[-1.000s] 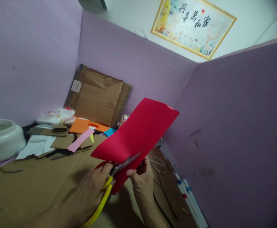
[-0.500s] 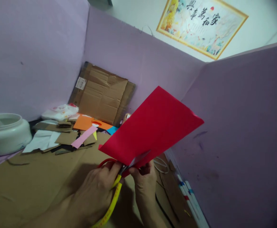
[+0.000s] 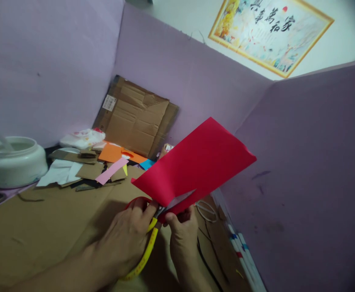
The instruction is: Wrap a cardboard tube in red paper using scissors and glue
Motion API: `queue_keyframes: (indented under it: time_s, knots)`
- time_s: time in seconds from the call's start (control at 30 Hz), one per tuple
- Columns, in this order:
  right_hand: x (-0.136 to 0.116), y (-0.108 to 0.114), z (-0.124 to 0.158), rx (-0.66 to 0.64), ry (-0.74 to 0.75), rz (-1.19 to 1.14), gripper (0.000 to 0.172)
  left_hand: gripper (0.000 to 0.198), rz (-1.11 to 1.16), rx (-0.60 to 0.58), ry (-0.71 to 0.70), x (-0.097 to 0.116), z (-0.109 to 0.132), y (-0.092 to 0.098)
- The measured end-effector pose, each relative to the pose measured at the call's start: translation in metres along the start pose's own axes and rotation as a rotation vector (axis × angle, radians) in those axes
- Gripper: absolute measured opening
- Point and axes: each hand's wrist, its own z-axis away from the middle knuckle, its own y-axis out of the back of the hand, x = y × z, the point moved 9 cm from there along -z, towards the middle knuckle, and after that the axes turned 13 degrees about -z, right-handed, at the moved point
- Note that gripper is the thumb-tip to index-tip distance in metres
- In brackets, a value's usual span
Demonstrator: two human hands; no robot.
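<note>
Holding yellow-handled scissors (image 3: 153, 238), left hand (image 3: 129, 235) has fingers curled round the grips. Right hand (image 3: 183, 234): thumb and fingers pinching red sheet (image 3: 195, 162) near its lower edge, sheet raised above cardboard surface (image 3: 58, 223). Free room: left of hands, short of paper scraps (image 3: 112, 171).

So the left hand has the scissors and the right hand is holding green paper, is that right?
No, the paper is red, not green, as the head view shows. The left hand does have the scissors, and the right hand holds the paper.
</note>
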Motion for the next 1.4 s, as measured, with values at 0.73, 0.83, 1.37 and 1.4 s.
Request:
queue_keyframes:
  time_s: [0.73, 0.83, 1.37, 1.4]
  knots:
    - [0.003, 0.002, -0.001, 0.008, 0.014, 0.115, 0.036, 0.030, -0.181, 0.063, 0.043, 0.000, -0.001, 0.016]
    - [0.010, 0.005, 0.002, 0.008, -0.031, 0.117, 0.035, 0.032, -0.191, 0.063, 0.012, 0.001, 0.000, 0.015]
    - [0.017, 0.000, 0.002, -0.026, -0.114, -0.035, 0.030, 0.032, -0.311, 0.081, -0.036, -0.001, -0.001, 0.011]
    - [0.018, 0.000, 0.003, -0.030, -0.120, -0.040, 0.031, 0.031, -0.310, 0.095, -0.040, -0.001, -0.001, 0.012]
